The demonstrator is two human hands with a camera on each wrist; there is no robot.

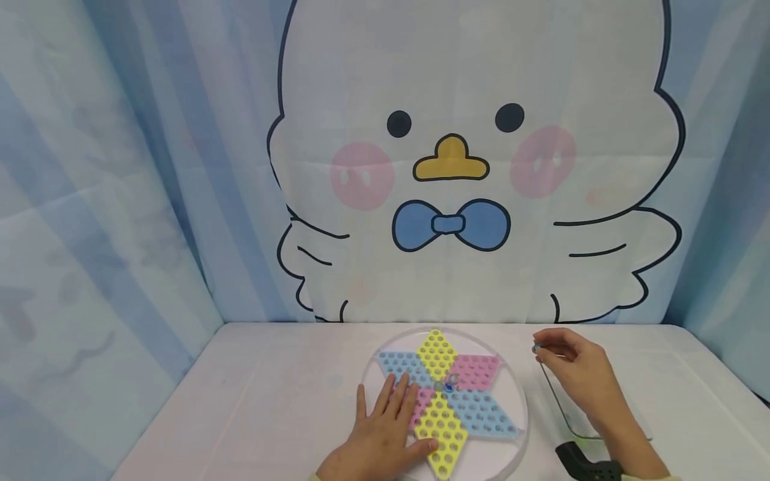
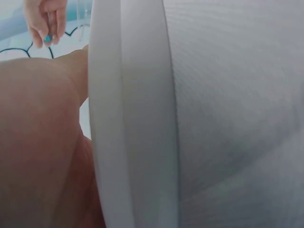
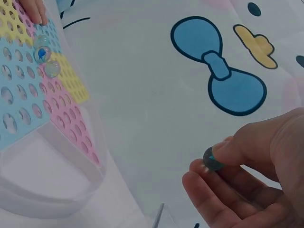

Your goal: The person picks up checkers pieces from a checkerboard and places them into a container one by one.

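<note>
A round white Chinese checkers board (image 1: pixel 514 401) bears a six-pointed star of yellow, pink and blue hole panels. My left hand (image 1: pixel 388 427) lies on its near left part, fingers spread and straight, thumb over the near yellow panel. Three glass marbles sit near the star's centre, among them a clear marble with a blue core (image 3: pixel 42 54) and a pale one (image 3: pixel 52 69). To the right of the board, my right hand (image 1: pixel 568 361) is raised and pinches a teal glass marble (image 3: pixel 213 159) between thumb and fingers. The left wrist view mostly shows the board's white rim (image 2: pixel 142 114).
Under and beside my right hand stands a see-through container with a thin dark rim (image 1: pixel 556 404). A black wrist mount (image 1: pixel 586 464) sits at my right wrist. The white table (image 1: pixel 271 387) ends at a curtain (image 1: pixel 451 287) printed with a cartoon bird.
</note>
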